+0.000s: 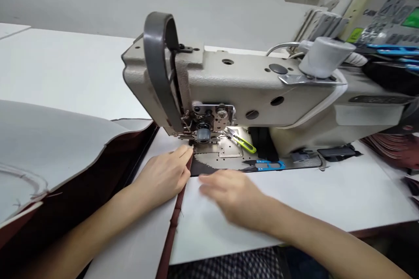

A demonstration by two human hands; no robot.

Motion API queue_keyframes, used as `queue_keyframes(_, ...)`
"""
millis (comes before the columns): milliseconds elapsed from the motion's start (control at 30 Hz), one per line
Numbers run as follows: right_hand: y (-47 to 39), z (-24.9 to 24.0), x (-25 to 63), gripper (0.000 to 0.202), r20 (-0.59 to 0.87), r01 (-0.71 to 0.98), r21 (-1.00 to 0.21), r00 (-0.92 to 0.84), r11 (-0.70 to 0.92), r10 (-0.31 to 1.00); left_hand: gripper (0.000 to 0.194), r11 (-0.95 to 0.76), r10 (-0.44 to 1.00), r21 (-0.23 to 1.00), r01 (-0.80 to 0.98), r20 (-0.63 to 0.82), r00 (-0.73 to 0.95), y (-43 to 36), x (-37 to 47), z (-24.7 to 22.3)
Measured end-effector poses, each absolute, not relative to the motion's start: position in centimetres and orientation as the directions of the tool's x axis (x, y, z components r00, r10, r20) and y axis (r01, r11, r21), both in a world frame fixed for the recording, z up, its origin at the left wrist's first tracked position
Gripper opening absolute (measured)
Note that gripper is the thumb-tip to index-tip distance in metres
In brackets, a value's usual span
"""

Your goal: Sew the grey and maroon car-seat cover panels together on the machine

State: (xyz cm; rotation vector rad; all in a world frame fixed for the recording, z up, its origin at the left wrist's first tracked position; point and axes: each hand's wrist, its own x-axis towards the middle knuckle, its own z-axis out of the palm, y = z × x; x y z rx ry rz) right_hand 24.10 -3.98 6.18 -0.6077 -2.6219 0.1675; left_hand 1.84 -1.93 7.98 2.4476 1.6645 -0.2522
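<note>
Under the head of a grey sewing machine (242,83) runs a piece of material (137,235) with a white back and a dark red folded edge (173,222). My left hand (165,172) is closed over that edge, its fingertips close to the needle area and pinching the fabric. To the right, my right hand (231,196) hovers over the white table, slightly blurred. Its fingers are curled together beside the edge, apart from it; whether something small is between them cannot be made out. The needle itself is hidden.
Yellow thread snips (244,143) and blue thread snips (270,165) lie by the machine bed. A thread cone (325,56) stands on the machine. A control panel (386,22) is at the upper right. Large white-backed material (55,139) bulges up on the left.
</note>
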Motion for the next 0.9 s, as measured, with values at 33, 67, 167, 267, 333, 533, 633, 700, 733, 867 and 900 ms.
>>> queue_keyframes(33,-3.2,6.6,25.7,0.034,0.379,0.542,-0.171,-0.735,0.823,0.562,0.036,-0.356,0.907,0.057,0.933,-0.217,0.360,-2.0,1.7,7.7)
queue_keyframes(67,-2.5,7.0,27.2,0.034,0.341,0.682,-0.110,-0.658,0.723,0.672,0.037,-0.352,0.912,0.065,0.934,-0.201,0.358,-2.1,1.6,7.5)
queue_keyframes(167,-1.0,7.5,30.8,0.035,0.245,0.884,0.110,-0.467,0.454,0.850,0.040,-0.343,0.923,0.076,0.936,-0.157,0.351,-2.1,1.4,7.1)
queue_keyframes(267,-0.3,7.0,32.4,0.021,0.229,0.915,0.176,-0.398,0.364,0.888,0.042,-0.323,0.930,0.125,0.938,-0.140,0.339,-2.1,1.3,7.2)
queue_keyframes(333,-0.3,6.8,32.5,0.021,0.322,0.937,0.124,-0.349,0.326,0.880,0.045,-0.290,0.938,0.231,0.929,-0.122,0.324,-2.4,1.1,7.5)
queue_keyframes(533,-5.5,9.3,28.1,0.020,0.582,0.683,-0.302,-0.421,0.665,0.696,0.059,0.259,0.830,0.930,0.262,-0.353,0.432,-5.1,2.3,8.0)
queue_keyframes(633,-9.5,9.6,24.4,0.022,0.457,0.325,-0.588,-0.623,0.741,0.636,0.058,0.485,0.794,0.874,-0.030,-0.426,0.434,-5.8,3.5,7.6)
queue_keyframes(700,-11.0,9.2,22.6,0.021,0.369,0.189,-0.733,-0.696,0.653,0.616,0.048,0.472,0.845,0.878,-0.074,-0.427,0.321,-5.8,3.9,7.3)
queue_keyframes(733,-11.3,8.9,22.0,0.020,0.350,0.172,-0.776,-0.682,0.607,0.642,0.041,0.436,0.878,0.897,-0.073,-0.406,0.254,-5.8,4.0,7.3)
queue_keyframes(867,-9.3,8.6,21.6,0.013,0.341,0.276,-0.851,-0.357,0.447,0.869,0.030,0.230,0.956,0.972,0.048,-0.235,0.175,-6.3,3.7,7.7)
queue_keyframes(900,-8.6,8.7,21.8,0.011,0.347,0.280,-0.864,-0.273,0.419,0.897,0.030,0.173,0.959,0.979,0.106,-0.192,0.208,-6.5,3.7,7.9)
